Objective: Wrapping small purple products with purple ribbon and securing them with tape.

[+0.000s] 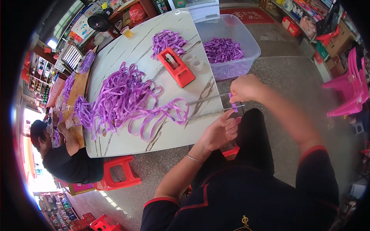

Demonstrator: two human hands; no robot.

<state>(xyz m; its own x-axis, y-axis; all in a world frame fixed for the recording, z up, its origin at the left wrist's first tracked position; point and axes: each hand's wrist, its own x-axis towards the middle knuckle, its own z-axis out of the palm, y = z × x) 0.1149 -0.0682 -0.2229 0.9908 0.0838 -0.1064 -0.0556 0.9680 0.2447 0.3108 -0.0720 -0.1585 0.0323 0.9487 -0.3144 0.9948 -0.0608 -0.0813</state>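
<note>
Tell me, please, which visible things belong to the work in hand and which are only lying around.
Probably belong:
purple strap at the right hand
metal rods
purple strap pile
clear tub with purple straps

Probably lying around:
cup
black fan
pink chairs
red tape dispenser, untouched, role unclear

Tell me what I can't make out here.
In the head view:
Palm of the right hand: hidden by its back.
Whether the left hand touches the strap: too small to tell.
Table under the pile: covered by it.
Goods at far left: too small and blurred.
</note>
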